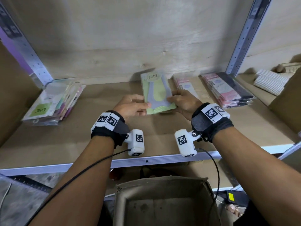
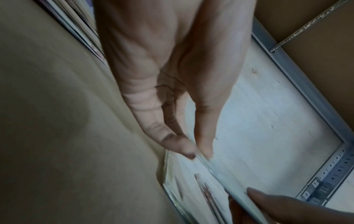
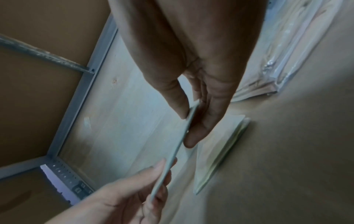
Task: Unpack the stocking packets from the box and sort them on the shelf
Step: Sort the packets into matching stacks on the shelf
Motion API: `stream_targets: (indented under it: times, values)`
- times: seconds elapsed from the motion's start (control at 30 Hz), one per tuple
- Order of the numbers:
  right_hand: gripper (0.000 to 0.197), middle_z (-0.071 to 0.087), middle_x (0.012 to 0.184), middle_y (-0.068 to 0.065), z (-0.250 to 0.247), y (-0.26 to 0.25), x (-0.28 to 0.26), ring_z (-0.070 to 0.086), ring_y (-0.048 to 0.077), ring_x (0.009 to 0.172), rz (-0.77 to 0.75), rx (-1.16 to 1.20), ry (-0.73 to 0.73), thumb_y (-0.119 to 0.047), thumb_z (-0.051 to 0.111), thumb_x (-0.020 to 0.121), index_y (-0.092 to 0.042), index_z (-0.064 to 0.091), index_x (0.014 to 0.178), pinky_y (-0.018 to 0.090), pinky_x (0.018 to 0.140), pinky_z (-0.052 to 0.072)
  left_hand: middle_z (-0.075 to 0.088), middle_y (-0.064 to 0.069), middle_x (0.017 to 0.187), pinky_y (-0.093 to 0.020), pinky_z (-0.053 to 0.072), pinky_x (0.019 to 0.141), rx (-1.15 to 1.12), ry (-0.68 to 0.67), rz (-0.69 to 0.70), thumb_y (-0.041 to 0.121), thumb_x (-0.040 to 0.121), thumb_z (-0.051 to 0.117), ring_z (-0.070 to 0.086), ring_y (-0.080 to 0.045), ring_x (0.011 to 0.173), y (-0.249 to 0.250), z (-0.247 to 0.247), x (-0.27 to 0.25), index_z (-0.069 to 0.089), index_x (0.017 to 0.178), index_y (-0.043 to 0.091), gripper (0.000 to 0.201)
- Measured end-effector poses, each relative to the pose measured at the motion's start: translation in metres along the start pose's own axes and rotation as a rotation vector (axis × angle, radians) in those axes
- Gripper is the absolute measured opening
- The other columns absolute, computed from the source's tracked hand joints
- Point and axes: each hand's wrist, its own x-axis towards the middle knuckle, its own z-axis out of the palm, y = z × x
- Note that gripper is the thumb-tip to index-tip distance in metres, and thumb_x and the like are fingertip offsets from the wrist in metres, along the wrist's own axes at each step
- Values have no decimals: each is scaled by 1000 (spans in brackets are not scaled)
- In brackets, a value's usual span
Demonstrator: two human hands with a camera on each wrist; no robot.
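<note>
**Green packet held between both hands over the shelf**

While both arms reach over the shelf (image 1: 162,137), the left hand (image 1: 130,106) and the right hand (image 1: 183,103) each grip one side of a green stocking packet (image 1: 157,92) marked "ENE". The left thumb lies on the packet's front near its lower left edge, with the fingers underneath. The right hand pinches the opposite edge the same way; the right wrist view shows its thumb and fingers (image 3: 199,133) closed on the thin edge of the packet (image 3: 172,160). In the left wrist view the left fingers (image 2: 184,148) press on that same edge (image 2: 226,178). The packet sits above the middle of the shelf, its top end pointing toward the back panel. The wrist views show more pale green packets (image 3: 220,151) lying on the shelf beneath it.

A mixed stack of packets (image 1: 52,103) lies at the shelf's left end. To the right lie a pink-and-white packet pile (image 1: 185,86) and a pink and dark stack (image 1: 228,90). Below the shelf edge stands an open cardboard box (image 1: 162,201).
</note>
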Motion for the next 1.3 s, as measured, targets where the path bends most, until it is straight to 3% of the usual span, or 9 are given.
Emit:
stream_targets:
  times: [0.1, 0.2, 0.3, 0.4, 0.57, 0.7, 0.87, 0.97, 1.3]
  values:
    - [36, 61, 123, 28, 0, -4, 7, 64, 40, 108, 12, -119, 12, 3, 64, 86, 13, 57, 120, 42, 78, 59, 66, -15, 82, -23, 49, 60, 36, 151, 53, 6, 81, 79, 52, -13, 50, 0, 2, 10, 63, 118, -1, 41]
    - [37, 65, 117, 25, -1, -7, 15, 66, 30, 77, 0, -302, 69, -1, 72, 82, 6, 61, 117, 33, 66, 57, 69, -9, 75, -18, 49, 55, 74, 212, 78, 9, 79, 81, 53, -8, 45, -2, 3, 20, 66, 113, 1, 38]
    - [50, 63, 123, 18, -2, -10, 18, 71, 28, 81, 4, -417, 97, -5, 75, 80, -1, 57, 126, 37, 73, 61, 74, -10, 78, -23, 53, 67, 132, 247, 61, 14, 76, 85, 58, -10, 48, -5, 5, 28, 70, 106, 7, 35]
    - [64, 56, 130, 15, -2, -11, 17, 70, 28, 91, 2, -543, 124, -9, 74, 81, -4, 47, 139, 41, 84, 60, 74, -10, 78, -25, 53, 70, 152, 289, 47, 13, 73, 86, 59, -10, 46, -6, 10, 37, 71, 97, 10, 28]
    - [45, 61, 125, 21, -1, -14, 13, 68, 33, 103, -15, -709, 143, -7, 68, 85, 3, 57, 127, 45, 92, 56, 73, -3, 73, -20, 57, 64, 217, 313, -13, 15, 70, 89, 65, -7, 45, -7, 18, 46, 72, 89, 13, 26]
    - [33, 63, 119, 20, 1, -15, 12, 69, 32, 98, -25, -807, 134, -8, 66, 87, 4, 63, 118, 45, 91, 56, 75, -8, 85, -31, 63, 75, 215, 295, -98, 13, 68, 90, 72, -14, 66, -4, 23, 48, 74, 96, 9, 32]
    - [35, 61, 122, 14, 1, -16, 13, 63, 28, 104, -6, -854, 128, -12, 66, 88, -2, 61, 121, 32, 88, 54, 71, -4, 81, -20, 59, 55, 220, 268, -127, 12, 71, 88, 67, -9, 61, -3, 25, 45, 75, 98, 7, 31]
    - [32, 63, 118, 14, 0, -17, 12, 67, 27, 98, 9, -849, 112, -11, 65, 88, -2, 62, 119, 37, 86, 58, 71, -6, 84, -15, 54, 46, 201, 269, -153, 10, 71, 88, 66, -9, 63, -1, 26, 43, 75, 101, 6, 32]
    - [34, 65, 121, 16, -2, -17, 12, 67, 29, 106, 4, -823, 108, -9, 64, 87, 1, 64, 120, 38, 91, 55, 73, -13, 102, -19, 57, 48, 207, 269, -190, 11, 71, 88, 70, -15, 75, 2, 28, 40, 72, 104, 7, 37]
